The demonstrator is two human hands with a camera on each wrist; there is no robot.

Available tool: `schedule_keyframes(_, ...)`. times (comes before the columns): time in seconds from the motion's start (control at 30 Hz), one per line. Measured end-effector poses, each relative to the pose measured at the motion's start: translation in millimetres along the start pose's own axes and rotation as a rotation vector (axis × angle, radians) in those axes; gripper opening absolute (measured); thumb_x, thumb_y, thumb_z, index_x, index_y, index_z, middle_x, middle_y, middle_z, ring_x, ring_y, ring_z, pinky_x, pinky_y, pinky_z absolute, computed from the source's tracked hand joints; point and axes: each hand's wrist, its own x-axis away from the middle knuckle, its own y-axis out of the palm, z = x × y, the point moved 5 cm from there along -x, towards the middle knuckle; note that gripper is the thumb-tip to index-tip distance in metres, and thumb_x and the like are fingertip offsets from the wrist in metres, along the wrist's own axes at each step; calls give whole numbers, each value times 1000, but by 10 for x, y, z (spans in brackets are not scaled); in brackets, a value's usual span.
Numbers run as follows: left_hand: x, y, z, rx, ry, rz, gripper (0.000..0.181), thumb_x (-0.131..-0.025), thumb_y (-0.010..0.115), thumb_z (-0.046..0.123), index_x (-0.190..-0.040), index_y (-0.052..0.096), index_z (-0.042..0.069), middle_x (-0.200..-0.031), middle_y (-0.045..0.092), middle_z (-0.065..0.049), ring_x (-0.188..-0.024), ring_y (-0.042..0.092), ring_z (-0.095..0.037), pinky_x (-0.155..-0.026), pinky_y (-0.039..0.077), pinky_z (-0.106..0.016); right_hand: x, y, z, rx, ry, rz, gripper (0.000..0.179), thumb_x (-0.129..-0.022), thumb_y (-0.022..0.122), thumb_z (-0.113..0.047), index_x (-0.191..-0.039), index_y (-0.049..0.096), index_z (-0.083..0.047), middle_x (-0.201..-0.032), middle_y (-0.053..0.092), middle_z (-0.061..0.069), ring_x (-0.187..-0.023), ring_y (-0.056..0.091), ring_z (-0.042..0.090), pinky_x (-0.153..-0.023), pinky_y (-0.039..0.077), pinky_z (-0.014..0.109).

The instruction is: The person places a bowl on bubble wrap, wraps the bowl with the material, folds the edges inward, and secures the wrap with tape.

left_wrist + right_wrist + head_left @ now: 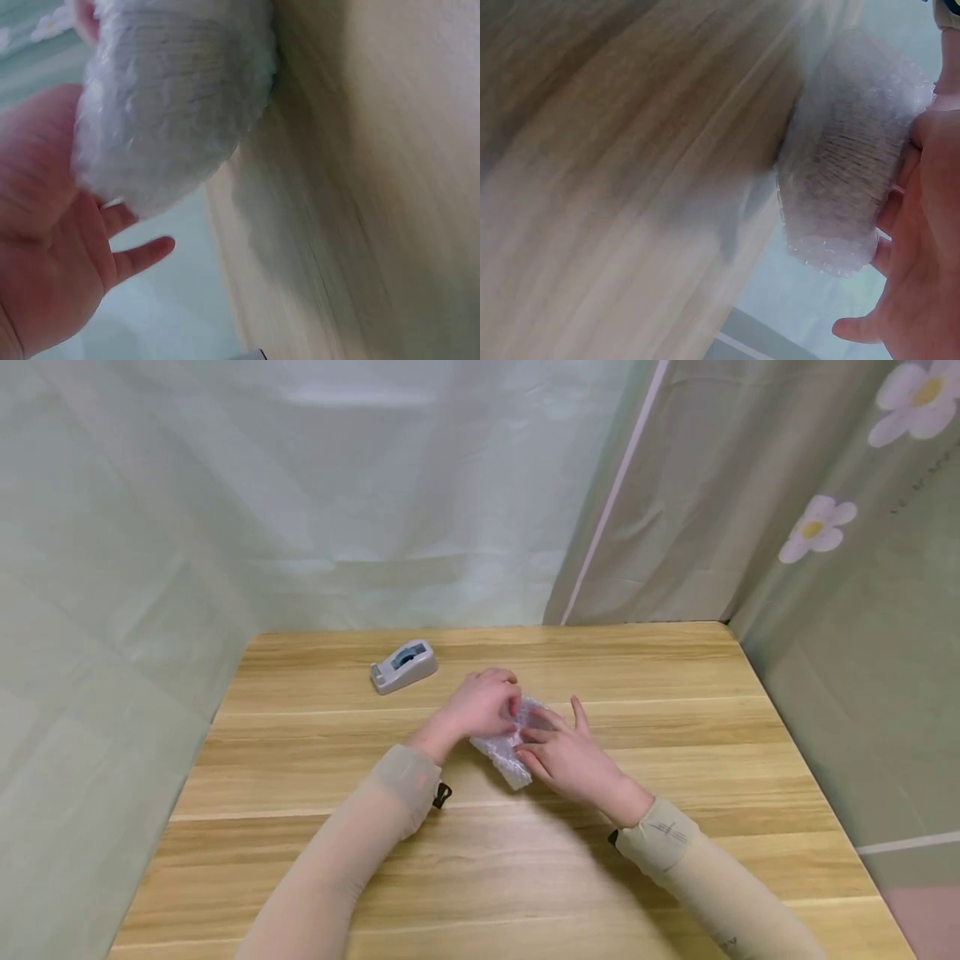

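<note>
A bundle of clear bubble wrap lies on the wooden table, standing out from it in the wrist views. Through the wrap, something with dark parallel lines shows; its kind is hidden. My left hand bends over the far left part of the bundle, its fingers curled and pinching the wrap. From the right, my right hand presses on the wrap with fingers spread and fairly straight, the little finger sticking out. In the left wrist view the wrap covers some of the left fingers.
A grey-white tape dispenser stands on the table behind and left of the hands. Pale curtains hang along the table's back and sides. A black clip juts from the left cuff.
</note>
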Motion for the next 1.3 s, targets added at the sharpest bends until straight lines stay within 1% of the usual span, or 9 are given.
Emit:
schedule_keyframes(0.17,195,-80,-123,180,20,85,21,-99,78,28,-114,75,14,-156,55,-16,-147,48,-36,-123,36,-55,15,13,6,17,-1,-14,39,-113,53,-41,-122,82,-16,-132,75,-4,-151,45,28,-120,7,81)
schedule_keyframes(0.37,694,-234,-528,342,-95,315,27,-101,76,19,-125,72,8,-148,61,-16,-141,54,-36,-120,41,-53,35,28,9,-22,20,-26,38,-113,53,-38,-116,84,-17,-136,73,-2,-153,42,29,-121,6,80)
schedule_keyframes(0.53,1064,-332,-1191,477,-335,552,24,-101,71,11,-123,70,0,-126,70,-21,-118,65,-37,-100,51,-49,61,27,18,-17,26,-25,36,-113,52,-37,-119,84,-21,-137,73,-2,-153,41,32,-119,12,82)
schedule_keyframes(0.6,1170,-327,-1473,549,-470,608,26,-103,67,10,-126,68,-3,-124,68,-22,-111,65,-37,-94,51,-45,61,26,26,-12,25,-20,35,-113,52,-36,-120,83,-22,-137,73,-2,-152,43,33,-118,16,83)
schedule_keyframes(0.67,1244,-313,-1706,594,-553,632,30,-104,63,8,-131,66,-5,-127,66,-25,-110,64,-38,-93,50,-43,54,31,27,-9,25,-21,36,-113,51,-36,-122,83,-21,-137,73,-2,-152,43,33,-117,18,82)
schedule_keyframes(0.77,1274,-285,-1911,565,-567,571,36,-107,59,8,-140,61,-6,-137,61,-28,-117,63,-42,-101,51,-49,41,35,30,-4,27,-29,37,-114,50,-37,-123,82,-21,-138,72,-1,-153,42,33,-117,22,82)
schedule_keyframes(0.87,1228,-272,-1984,484,-502,466,40,-110,57,10,-148,56,-4,-145,56,-30,-125,60,-46,-108,48,-59,29,31,25,-16,24,-35,38,-114,50,-36,-124,82,-20,-139,72,0,-153,41,33,-117,25,80)
schedule_keyframes(1.03,1104,-274,-1980,377,-412,331,39,-113,51,12,-150,56,-2,-150,53,-29,-133,55,-47,-114,41,-64,18,29,0,-55,8,-25,35,-113,54,-33,-123,82,-15,-138,72,3,-153,42,35,-116,33,76)
schedule_keyframes(1.3,1018,-358,-1958,333,-405,230,35,-114,48,12,-141,60,-6,-140,60,-29,-129,57,-44,-113,42,-62,22,52,-27,-75,-7,26,32,-110,60,-29,-120,82,-7,-133,74,7,-150,46,38,-117,40,65)
